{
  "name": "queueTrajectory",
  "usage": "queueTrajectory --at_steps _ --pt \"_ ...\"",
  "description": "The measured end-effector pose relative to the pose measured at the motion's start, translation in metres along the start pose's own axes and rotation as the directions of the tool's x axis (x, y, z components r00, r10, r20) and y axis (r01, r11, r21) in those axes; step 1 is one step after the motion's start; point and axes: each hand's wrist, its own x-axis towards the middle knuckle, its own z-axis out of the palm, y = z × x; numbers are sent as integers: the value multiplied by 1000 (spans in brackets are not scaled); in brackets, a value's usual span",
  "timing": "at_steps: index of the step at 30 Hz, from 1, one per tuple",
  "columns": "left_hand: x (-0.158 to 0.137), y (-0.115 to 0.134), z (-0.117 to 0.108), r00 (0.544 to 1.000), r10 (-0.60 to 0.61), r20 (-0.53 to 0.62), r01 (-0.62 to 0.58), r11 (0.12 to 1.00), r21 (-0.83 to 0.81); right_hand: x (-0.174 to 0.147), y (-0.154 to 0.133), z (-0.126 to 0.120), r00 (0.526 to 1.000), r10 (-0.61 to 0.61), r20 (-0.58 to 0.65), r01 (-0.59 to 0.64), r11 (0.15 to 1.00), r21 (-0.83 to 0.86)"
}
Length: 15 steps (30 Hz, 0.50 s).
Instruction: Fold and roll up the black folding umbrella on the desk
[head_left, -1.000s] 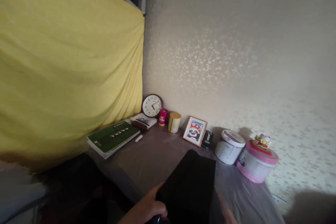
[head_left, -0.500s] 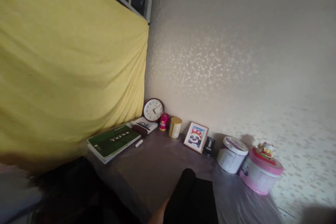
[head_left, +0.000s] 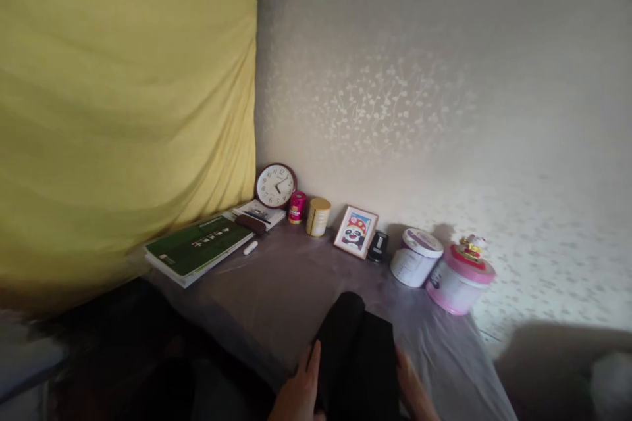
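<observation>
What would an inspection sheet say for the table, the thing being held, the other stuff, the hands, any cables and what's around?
Surface: grey table cover, creased at right.
Job's things: black thing, rounded along its left; can't tell what it is.
Clutter: at the back, clock, red can, yellow can, picture, black gadget, white tub, pink tub with figurine; at left, green book, brown case, papers, small white thing.
Hands: left hand and right hand hold the black thing's opposite sides.
Cables: nothing seen.
Surroundings: yellow cloth at left, patterned wall behind.

Left hand (head_left: 297,387): bare, slender fingers | Right hand (head_left: 413,387): bare, partly hidden
</observation>
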Motion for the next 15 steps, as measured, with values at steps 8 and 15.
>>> queueTrajectory --at_steps 8,15 --pt "-10 1 2 997 60 -49 -60 998 6 -13 -33 -21 986 159 -50 -165 973 -160" --pt "-14 8 -4 1000 24 -13 -24 1000 -6 -14 -42 -4 964 265 -19 -266 960 -87"
